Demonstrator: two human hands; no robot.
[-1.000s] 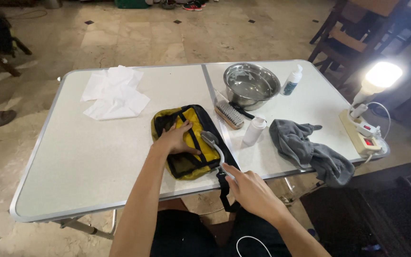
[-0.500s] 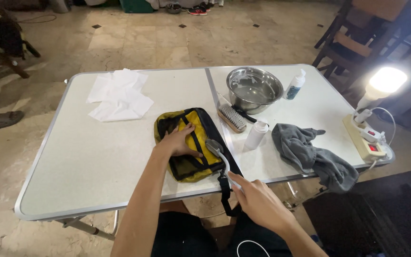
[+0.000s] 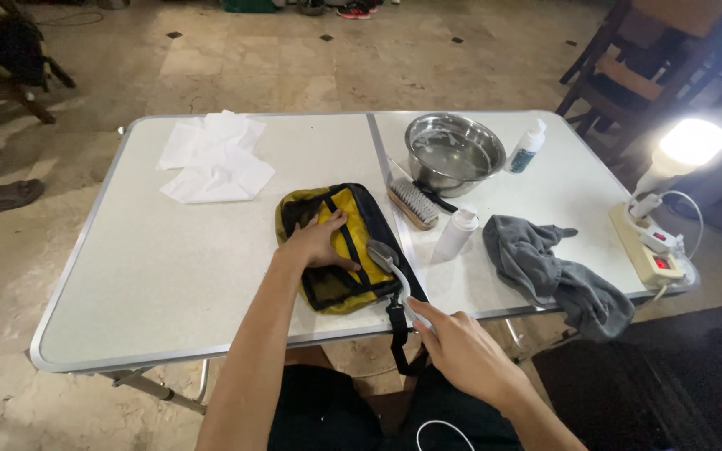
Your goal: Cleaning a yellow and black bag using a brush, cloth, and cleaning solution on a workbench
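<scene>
Left hand [image 3: 317, 242] is pressing flat on the soft, floppy yellow-and-black pouch [image 3: 340, 250] lying near the tabletop's front edge, while right hand [image 3: 461, 351] is gripping a light toothbrush [image 3: 390, 267] by its handle, head touching the pouch's right side.

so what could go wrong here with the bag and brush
1. The bag lies near the table edge and its strap hangs off; only the left hand pins it, so hard strokes might drag it off.
2. The small brush in the right hand works close to the white bottle, which might get knocked over.
3. The bowl seems to hold liquid, and a power strip shares the table.
</scene>
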